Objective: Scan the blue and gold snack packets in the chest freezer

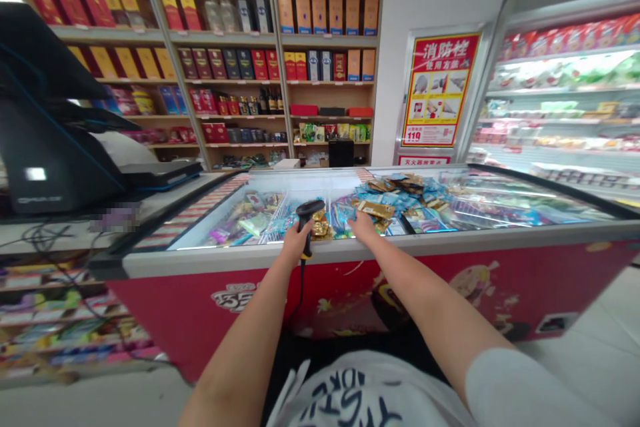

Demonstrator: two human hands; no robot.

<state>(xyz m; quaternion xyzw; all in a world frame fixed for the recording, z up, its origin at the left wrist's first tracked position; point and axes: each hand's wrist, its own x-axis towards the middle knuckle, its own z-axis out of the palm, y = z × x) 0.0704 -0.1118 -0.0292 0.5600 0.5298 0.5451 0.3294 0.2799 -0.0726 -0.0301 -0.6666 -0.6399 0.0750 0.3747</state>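
The left grip [297,239] wraps the scanner [311,205] below its head, leaving that clear. The right grip [362,225] pinches a gold packet [376,209] by one end, likely steadying it.

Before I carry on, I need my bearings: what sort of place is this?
Probably a convenience store or small supermarket: wall shelves of boxed goods, a chest freezer holding packets, and a barcode scanner in the left hand.
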